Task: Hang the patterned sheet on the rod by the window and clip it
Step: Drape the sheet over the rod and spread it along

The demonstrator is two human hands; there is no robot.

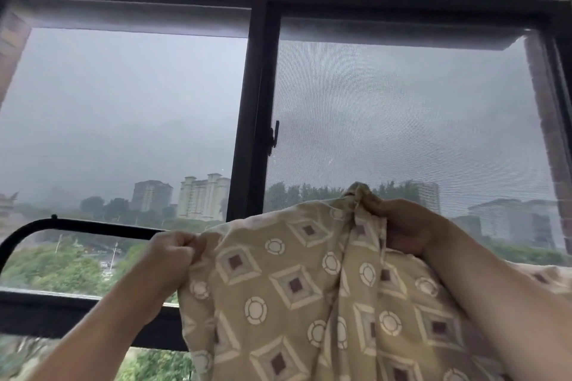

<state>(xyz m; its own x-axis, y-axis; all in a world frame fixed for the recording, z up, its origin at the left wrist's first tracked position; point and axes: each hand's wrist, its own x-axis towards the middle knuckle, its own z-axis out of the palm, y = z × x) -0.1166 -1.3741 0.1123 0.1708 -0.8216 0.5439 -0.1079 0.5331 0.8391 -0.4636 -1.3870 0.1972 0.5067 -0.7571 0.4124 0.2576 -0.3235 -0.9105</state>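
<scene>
A: Whereabouts of the patterned sheet (294, 288)?

B: Held up in front of the rod (93, 224), top edge above it, bulk hanging below. Hides the rod's whole right-hand stretch. Cannot tell whether draped over yet.

A: Left hand (173, 252)?

B: Clenched on the sheet's side edge, just below the rod's last visible point.

A: Right hand (402, 226)?

B: Grasping a bunched peak of the top edge, above the rod's line and well to the right of its visible part.

A: Long axis of the rod?

B: Runs left to right across the window frame (257, 102), curving down at the left end. Roughly parallel to the sheet's held edge.

A: Next move, by judgement?

B: Probably lifting the top edge forward, over and beyond the rod, then letting it fall on the far side. Left hand nearer the rod; right hand higher, with further to come down. No clip in sight anywhere.
</scene>
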